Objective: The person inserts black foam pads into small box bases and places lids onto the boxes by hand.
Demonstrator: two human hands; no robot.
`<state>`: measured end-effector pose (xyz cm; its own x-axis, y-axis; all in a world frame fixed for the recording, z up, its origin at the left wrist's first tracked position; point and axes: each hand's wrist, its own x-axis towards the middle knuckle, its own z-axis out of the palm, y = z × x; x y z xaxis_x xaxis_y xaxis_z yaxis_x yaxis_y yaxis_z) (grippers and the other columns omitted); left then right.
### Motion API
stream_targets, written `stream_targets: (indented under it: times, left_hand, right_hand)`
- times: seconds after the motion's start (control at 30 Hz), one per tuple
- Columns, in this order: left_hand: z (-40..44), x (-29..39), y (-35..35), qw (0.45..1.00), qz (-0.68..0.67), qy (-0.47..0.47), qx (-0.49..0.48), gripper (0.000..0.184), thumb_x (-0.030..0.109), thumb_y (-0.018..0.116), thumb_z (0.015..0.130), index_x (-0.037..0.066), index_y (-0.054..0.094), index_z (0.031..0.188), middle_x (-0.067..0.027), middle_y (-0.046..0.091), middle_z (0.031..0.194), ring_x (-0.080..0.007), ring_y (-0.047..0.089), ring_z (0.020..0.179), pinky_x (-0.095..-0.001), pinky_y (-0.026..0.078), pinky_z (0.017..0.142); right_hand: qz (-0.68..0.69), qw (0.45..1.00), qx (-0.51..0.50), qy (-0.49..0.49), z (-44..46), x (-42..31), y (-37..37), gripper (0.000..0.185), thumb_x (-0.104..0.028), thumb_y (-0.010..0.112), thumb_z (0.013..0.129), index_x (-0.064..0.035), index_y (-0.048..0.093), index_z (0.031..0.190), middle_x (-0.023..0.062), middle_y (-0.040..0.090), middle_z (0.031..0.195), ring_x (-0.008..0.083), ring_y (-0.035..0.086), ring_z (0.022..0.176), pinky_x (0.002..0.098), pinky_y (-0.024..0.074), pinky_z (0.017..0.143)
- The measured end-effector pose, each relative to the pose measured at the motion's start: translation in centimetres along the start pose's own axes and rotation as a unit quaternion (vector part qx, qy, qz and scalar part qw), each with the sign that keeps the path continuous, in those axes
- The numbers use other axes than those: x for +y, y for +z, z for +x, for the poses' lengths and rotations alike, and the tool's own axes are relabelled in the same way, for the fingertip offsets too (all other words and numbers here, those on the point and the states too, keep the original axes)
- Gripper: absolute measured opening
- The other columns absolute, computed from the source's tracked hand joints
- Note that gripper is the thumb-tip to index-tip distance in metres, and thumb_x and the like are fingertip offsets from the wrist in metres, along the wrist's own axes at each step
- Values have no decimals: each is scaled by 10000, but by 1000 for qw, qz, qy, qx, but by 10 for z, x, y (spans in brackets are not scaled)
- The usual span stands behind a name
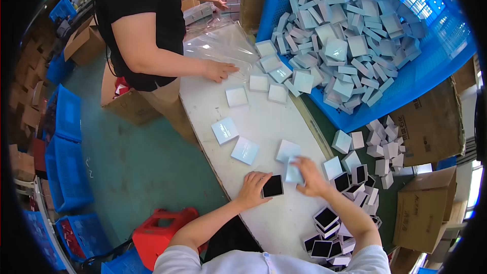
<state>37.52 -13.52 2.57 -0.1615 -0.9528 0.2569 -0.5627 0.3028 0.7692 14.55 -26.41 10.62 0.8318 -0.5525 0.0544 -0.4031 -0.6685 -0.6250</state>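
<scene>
On the white table (pixel 269 122), my left hand (pixel 251 191) is closed round the left side of a small box base (pixel 273 186) with a black inside. Just right of it, my right hand (pixel 311 176) grips a pale blue lid (pixel 293 171), slightly blurred. Another light lid (pixel 287 150) lies beside that one, close to touching. Two closed-looking pale blue boxes with white lettering, one (pixel 224 130) behind the other (pixel 245 150), lie further left. Several box bases with black insides (pixel 324 218) are piled at the table's right edge.
A blue crate (pixel 324 110) full of pale lids stands at the back right. A co-worker (pixel 147 25) stands at the left, one hand on the table near clear plastic film (pixel 218 45). A red stool (pixel 157 238) and cardboard boxes (pixel 423 213) stand around.
</scene>
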Motion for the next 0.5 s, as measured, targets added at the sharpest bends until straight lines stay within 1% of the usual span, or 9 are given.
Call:
stream_targets:
  times: [0.03, 0.1, 0.13, 0.17, 0.23, 0.27, 0.33, 0.43, 0.5]
  left_hand:
    - [2, 2, 2, 1000, -4, 0, -2, 909, 260, 834, 600, 94, 419, 1391, -119, 484, 1218, -303, 415, 1214, -507, 248, 1073]
    - [10, 6, 8, 1000, 10, 9, -16, 1011, 285, 843, 594, 69, 327, 1437, -110, 491, 1251, -294, 406, 1237, -522, 233, 1082]
    - [13, 6, 14, 996, 49, 2, -69, 1088, 312, 846, 592, 58, 252, 1467, -117, 479, 1305, -284, 382, 1281, -526, 212, 1100]
    - [16, 4, 17, 996, 50, 5, -70, 1088, 312, 846, 592, 58, 252, 1467, -117, 479, 1305, -284, 382, 1281, -526, 212, 1100]
    - [15, 2, 22, 994, 66, 15, -86, 1102, 351, 840, 602, 48, 236, 1472, -122, 466, 1343, -287, 360, 1322, -539, 184, 1114]
    - [16, 0, 23, 993, 70, 18, -89, 1102, 351, 840, 602, 48, 236, 1472, -122, 466, 1343, -287, 360, 1322, -539, 184, 1114]
    - [13, -1, 25, 996, 41, 17, -73, 1089, 396, 818, 632, 46, 226, 1476, -130, 456, 1366, -289, 356, 1339, -552, 167, 1120]
    - [14, -1, 24, 995, 50, 31, -81, 1072, 430, 796, 658, 41, 223, 1476, -130, 454, 1374, -290, 359, 1342, -559, 160, 1122]
    - [16, 2, 22, 995, 53, 35, -75, 1045, 438, 786, 669, 56, 240, 1473, -121, 471, 1351, -294, 365, 1333, -561, 164, 1121]
  right_hand:
    - [13, 999, -43, -3, -10, -10, 9, 727, -129, 659, 616, -71, 441, 1308, 253, 412, 1318, 447, 376, 1239, 513, 313, 1040]
    - [18, 997, -76, -23, -17, -24, 28, 695, -110, 652, 636, -93, 453, 1302, 242, 388, 1335, 446, 362, 1247, 511, 308, 1044]
    - [11, 996, -82, -35, -15, -29, 33, 659, -131, 679, 682, -105, 455, 1301, 231, 370, 1346, 435, 360, 1249, 514, 312, 1031]
    - [10, 996, -79, -35, -13, -30, 36, 659, -131, 679, 682, -105, 455, 1301, 231, 370, 1346, 435, 360, 1249, 514, 312, 1031]
    - [-34, 996, -64, -47, -14, -34, 45, 615, -225, 718, 743, -110, 462, 1290, 223, 372, 1344, 418, 368, 1247, 524, 316, 1010]
    - [-34, 997, -57, -47, -15, -34, 48, 615, -225, 718, 743, -110, 462, 1290, 223, 372, 1344, 418, 368, 1247, 524, 316, 1010]
    - [-64, 996, -35, -52, -18, -33, 53, 575, -327, 716, 789, -120, 473, 1267, 218, 379, 1343, 404, 383, 1237, 528, 324, 988]
    - [-92, 993, -37, -57, -17, -33, 51, 577, -364, 711, 787, -120, 497, 1263, 218, 425, 1303, 399, 412, 1211, 509, 342, 979]
    - [-114, 991, -38, -55, -19, -31, 52, 552, -381, 696, 798, -134, 497, 1250, 212, 420, 1315, 392, 412, 1213, 510, 345, 975]
